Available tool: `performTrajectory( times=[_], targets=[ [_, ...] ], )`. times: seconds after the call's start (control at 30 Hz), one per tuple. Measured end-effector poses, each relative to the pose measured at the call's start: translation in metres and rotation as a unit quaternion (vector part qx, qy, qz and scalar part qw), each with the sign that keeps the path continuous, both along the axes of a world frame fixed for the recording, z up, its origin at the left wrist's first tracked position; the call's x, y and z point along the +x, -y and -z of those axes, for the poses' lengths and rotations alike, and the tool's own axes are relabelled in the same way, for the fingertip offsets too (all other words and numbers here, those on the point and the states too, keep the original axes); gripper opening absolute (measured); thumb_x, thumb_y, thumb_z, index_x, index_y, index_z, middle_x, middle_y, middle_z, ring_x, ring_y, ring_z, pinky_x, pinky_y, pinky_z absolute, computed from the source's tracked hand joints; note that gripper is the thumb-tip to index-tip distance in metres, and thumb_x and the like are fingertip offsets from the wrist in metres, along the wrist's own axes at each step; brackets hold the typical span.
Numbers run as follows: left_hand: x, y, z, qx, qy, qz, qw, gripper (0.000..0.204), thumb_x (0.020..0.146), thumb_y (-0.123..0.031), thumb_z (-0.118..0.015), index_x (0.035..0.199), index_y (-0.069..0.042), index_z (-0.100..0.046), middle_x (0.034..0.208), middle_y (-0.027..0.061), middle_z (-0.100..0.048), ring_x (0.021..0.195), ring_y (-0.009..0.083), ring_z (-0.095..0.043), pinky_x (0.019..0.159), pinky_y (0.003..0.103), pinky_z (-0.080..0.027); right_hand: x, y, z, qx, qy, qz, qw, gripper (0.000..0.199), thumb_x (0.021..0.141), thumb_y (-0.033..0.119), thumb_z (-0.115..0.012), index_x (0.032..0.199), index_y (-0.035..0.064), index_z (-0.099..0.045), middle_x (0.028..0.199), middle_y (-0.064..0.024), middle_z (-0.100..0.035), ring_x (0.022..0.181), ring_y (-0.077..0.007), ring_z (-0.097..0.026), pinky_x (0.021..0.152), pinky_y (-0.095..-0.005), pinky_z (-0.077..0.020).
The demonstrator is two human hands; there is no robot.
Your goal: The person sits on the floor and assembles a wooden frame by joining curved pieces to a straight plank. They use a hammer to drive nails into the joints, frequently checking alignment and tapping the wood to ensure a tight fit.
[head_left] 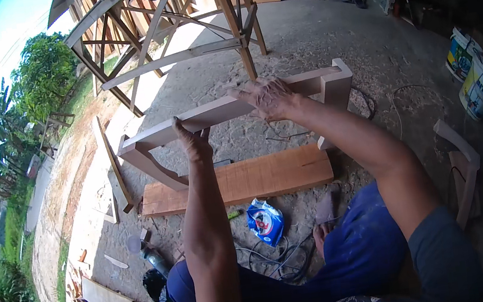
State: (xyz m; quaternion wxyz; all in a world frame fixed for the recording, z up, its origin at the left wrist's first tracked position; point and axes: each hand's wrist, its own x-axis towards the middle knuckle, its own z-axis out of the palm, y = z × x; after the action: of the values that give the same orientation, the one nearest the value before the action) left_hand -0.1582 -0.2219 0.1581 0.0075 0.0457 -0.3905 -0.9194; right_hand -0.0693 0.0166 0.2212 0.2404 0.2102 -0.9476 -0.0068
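A pale wooden frame (220, 112) lies across in front of me, a long rail with a curved leg (157, 166) at the left and a squared leg block (336, 89) at the right. My left hand (194, 144) grips the rail left of its middle, thumb up against the near face; its other fingers are partly hidden. Over the rail's top, right of the middle, my right hand (273, 98) is bent round the wood, its thumb out of sight. Beneath the frame, a thick reddish plank (257, 176) lies on the floor.
A blue-and-white packet (265, 222) and a looped cable (282, 262) lie near my legs. Beside my left knee is a power tool (155, 260). Offcuts (108, 299) pile at lower left. Beyond stands a tall wooden trestle (178, 55); paint buckets (479, 86) are at right.
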Motion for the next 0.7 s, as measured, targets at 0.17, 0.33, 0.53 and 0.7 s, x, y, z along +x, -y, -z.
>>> performTrajectory(
  times=[0.17, 0.33, 0.53, 0.7],
  targets=[
    [0.006, -0.009, -0.005, -0.015, -0.012, -0.017, 1.000, 0.087, 0.084, -0.063, -0.070, 0.146, -0.013, -0.034, 0.140, 0.0148, -0.047, 0.132, 0.0380, -0.050, 0.105, 0.059, -0.044, 0.013, -0.001, -0.017, 0.001, 0.081, 0.031, 0.996, 0.081, 0.083, 0.029, -0.077, 0.154, 0.0244, -0.036, 0.124, -0.0168, -0.058, 0.117, -0.0377, -0.060, 0.096, -0.0530, -0.0496],
    [0.004, 0.003, -0.005, 0.002, -0.011, -0.042, 0.999, 0.082, 0.086, -0.057, -0.070, 0.143, -0.010, -0.035, 0.137, 0.0183, -0.049, 0.124, 0.0391, -0.055, 0.098, 0.059, -0.050, 0.015, 0.011, -0.018, 0.003, 0.033, 0.013, 0.999, 0.080, 0.082, 0.027, -0.078, 0.152, 0.0239, -0.039, 0.116, -0.0135, -0.058, 0.113, -0.0349, -0.060, 0.095, -0.0510, -0.0473],
    [0.009, -0.011, -0.010, 0.009, 0.011, -0.058, 0.998, 0.074, 0.088, -0.052, -0.069, 0.142, -0.014, -0.036, 0.138, 0.0152, -0.047, 0.120, 0.0364, -0.056, 0.086, 0.059, -0.056, 0.017, 0.000, -0.020, 0.006, 0.054, 0.026, 0.998, 0.080, 0.081, 0.022, -0.076, 0.152, 0.0237, -0.039, 0.117, -0.0140, -0.060, 0.112, -0.0367, -0.061, 0.096, -0.0507, -0.0510],
    [-0.002, -0.010, -0.019, 0.058, 0.061, -0.111, 0.990, 0.089, 0.086, -0.044, -0.077, 0.147, -0.011, -0.021, 0.138, 0.0184, -0.047, 0.119, 0.0366, -0.058, 0.086, 0.057, -0.057, 0.018, 0.013, -0.024, 0.011, 0.037, 0.016, 0.999, 0.080, 0.083, 0.023, -0.076, 0.153, 0.0238, -0.037, 0.116, -0.0140, -0.060, 0.111, -0.0368, -0.061, 0.094, -0.0507, -0.0512]
  ],
)
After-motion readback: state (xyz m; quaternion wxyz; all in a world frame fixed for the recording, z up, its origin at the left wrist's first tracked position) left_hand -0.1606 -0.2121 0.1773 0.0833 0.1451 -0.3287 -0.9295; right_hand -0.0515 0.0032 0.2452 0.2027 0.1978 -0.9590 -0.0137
